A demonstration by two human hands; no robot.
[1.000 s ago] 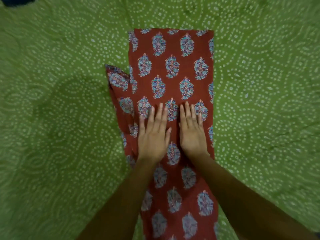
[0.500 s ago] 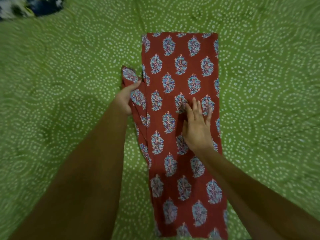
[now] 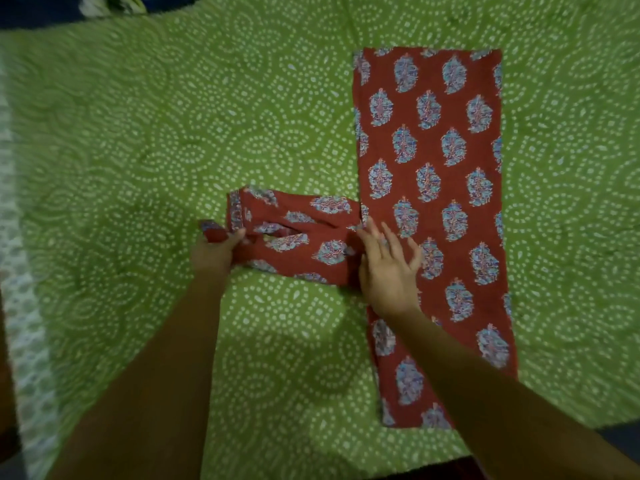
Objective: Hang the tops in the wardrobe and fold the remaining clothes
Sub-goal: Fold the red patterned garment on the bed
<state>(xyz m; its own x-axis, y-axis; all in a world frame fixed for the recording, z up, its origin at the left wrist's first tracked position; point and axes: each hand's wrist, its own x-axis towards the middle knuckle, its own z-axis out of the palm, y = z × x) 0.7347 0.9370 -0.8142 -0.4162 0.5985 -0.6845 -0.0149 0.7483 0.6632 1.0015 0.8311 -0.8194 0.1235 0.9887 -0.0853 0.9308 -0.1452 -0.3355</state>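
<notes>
A red garment [image 3: 433,188] with blue leaf prints lies folded lengthwise as a long strip on the green bedspread [image 3: 173,133]. Its sleeve [image 3: 298,237] sticks out flat to the left from the strip's left edge. My left hand [image 3: 216,252] pinches the sleeve's cuff end. My right hand [image 3: 388,268] rests flat with fingers spread where the sleeve meets the body, pressing the cloth down.
A dark blue and white cloth [image 3: 114,5] lies at the far top left edge of the bed. A paler patterned border [image 3: 24,341] runs down the bed's left side. The bed's near edge shows at the bottom right.
My left hand has pulled the sleeve out to the left so it now lies stretched sideways. My right hand slid left to the sleeve's base. The view has shifted left.
</notes>
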